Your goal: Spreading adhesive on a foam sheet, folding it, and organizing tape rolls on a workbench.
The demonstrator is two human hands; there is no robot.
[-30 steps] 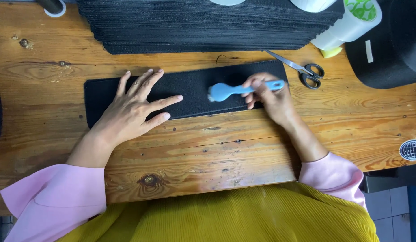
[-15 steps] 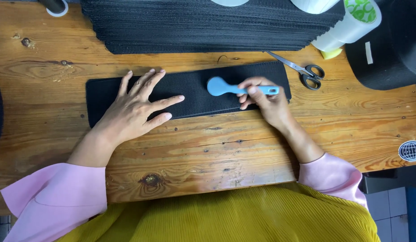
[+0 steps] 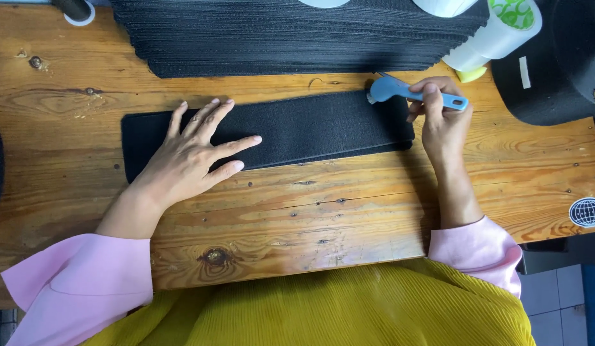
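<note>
My left hand (image 3: 191, 154) presses flat, fingers spread, on the black fabric strip (image 3: 310, 128) lying across the wooden tabletop (image 3: 297, 218); at the strip's right end, my right hand (image 3: 441, 118) pinches a blue-handled tool (image 3: 413, 93).

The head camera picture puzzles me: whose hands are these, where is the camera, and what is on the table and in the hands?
There is no machine here. A person wears a camera on the head, and it looks straight down at that person's own two hands over a wooden table. The left hand lies flat, fingers spread, on a long black fabric strip. The right hand grips a small blue tool at the strip's right end; its head touches the upper corner there. Behind the strip lies a big stack of black fabric pieces. At the top right stands a white bottle with a green top, beside something black and round. The pink sleeves and yellow garment belong to the wearer.
</note>
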